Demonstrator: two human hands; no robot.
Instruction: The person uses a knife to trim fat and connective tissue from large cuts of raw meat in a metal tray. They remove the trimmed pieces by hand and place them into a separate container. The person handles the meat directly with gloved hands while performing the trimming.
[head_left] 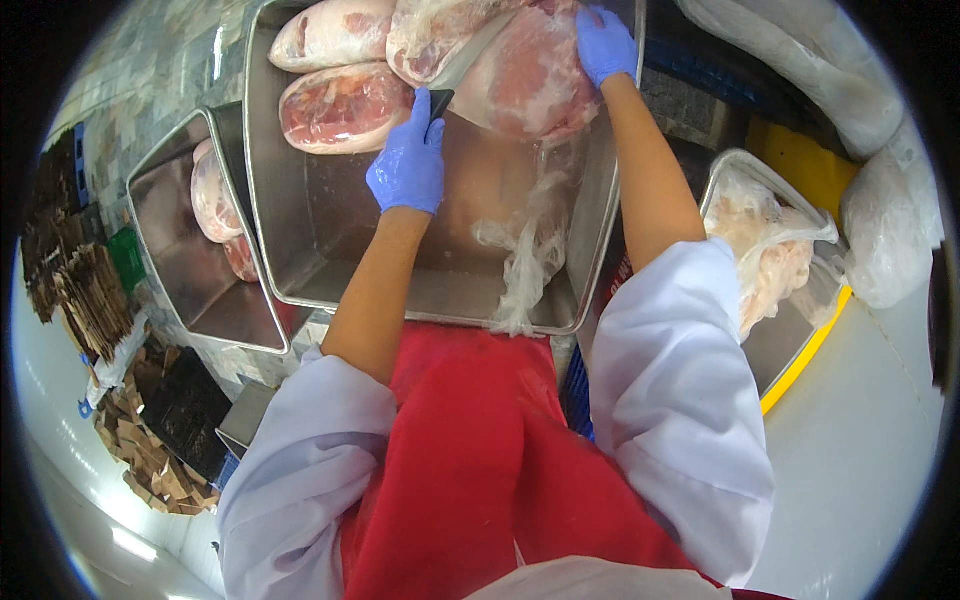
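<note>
In a deep steel tub (345, 235), several large pieces of raw meat lie along the far side. My left hand (408, 168) is closed round the black handle of a knife (482, 50). Its blade points away and to the right, along the left side of the biggest meat piece (530, 85). My right hand (606, 46) grips that piece at its right edge; some of the fingertips are hidden. Just left of the knife handle lies a rounded meat piece in clear wrap (340, 108). Crumpled clear plastic film (535, 255) trails down the tub's right side and over the near rim.
A smaller steel tub (160, 255) with more meat stands on the left. To the right, another steel container (775, 350) holds plastic bags with pale scraps (765, 240). Filled clear bags (885, 220) sit beyond it. Stacked cardboard (150, 450) is at the lower left.
</note>
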